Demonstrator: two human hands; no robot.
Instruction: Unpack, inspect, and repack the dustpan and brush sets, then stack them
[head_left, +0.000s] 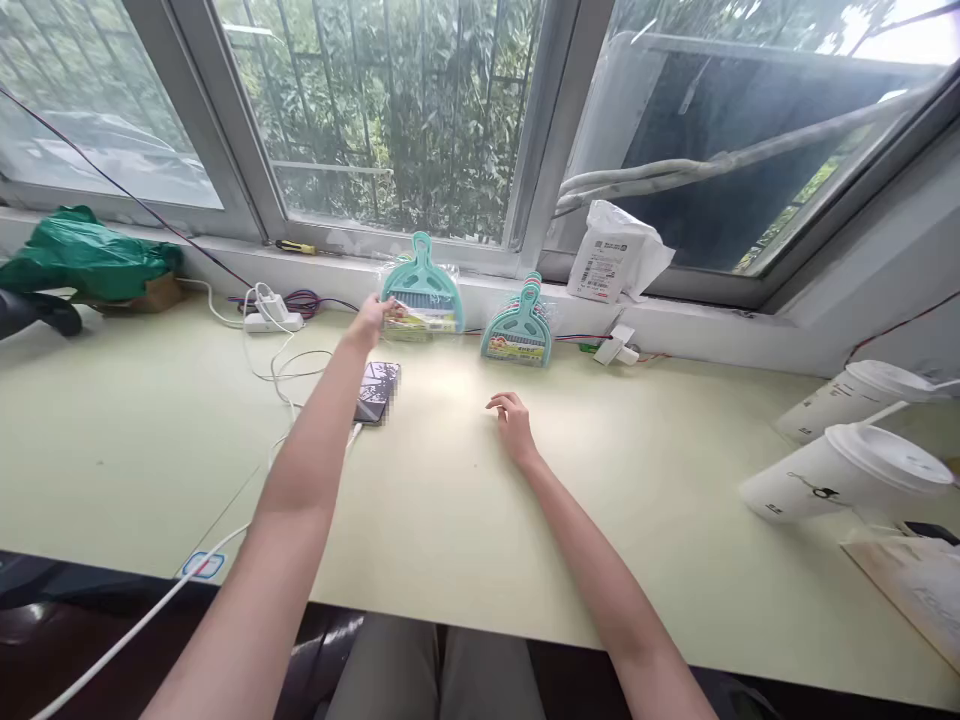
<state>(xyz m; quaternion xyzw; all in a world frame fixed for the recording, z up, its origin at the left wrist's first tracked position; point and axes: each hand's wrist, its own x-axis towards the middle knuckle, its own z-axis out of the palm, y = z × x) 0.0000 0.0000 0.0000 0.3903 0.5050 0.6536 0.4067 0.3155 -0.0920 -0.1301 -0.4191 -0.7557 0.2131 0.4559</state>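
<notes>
My left hand (370, 322) is stretched out towards the window, its fingers closed on the left edge of a teal dustpan (424, 290) in clear plastic wrap with a printed label. Part of the grip is hidden behind my hand. To the right, a stack of similar wrapped dustpans (520, 330) leans near the sill, handles up. My right hand (515, 425) rests on the table in front of that stack, fingers loosely bent and holding nothing. Just beside my left forearm lies a dark patterned phone-like device (377, 392) with a white cable.
A power strip (274, 318) with tangled cables and a green plastic bag (90, 255) are at the back left. On the sill are a screwdriver (295, 247) and a white package (613, 255). White lidded cups (840, 470) stand at the right; a white plug (616, 347) lies behind.
</notes>
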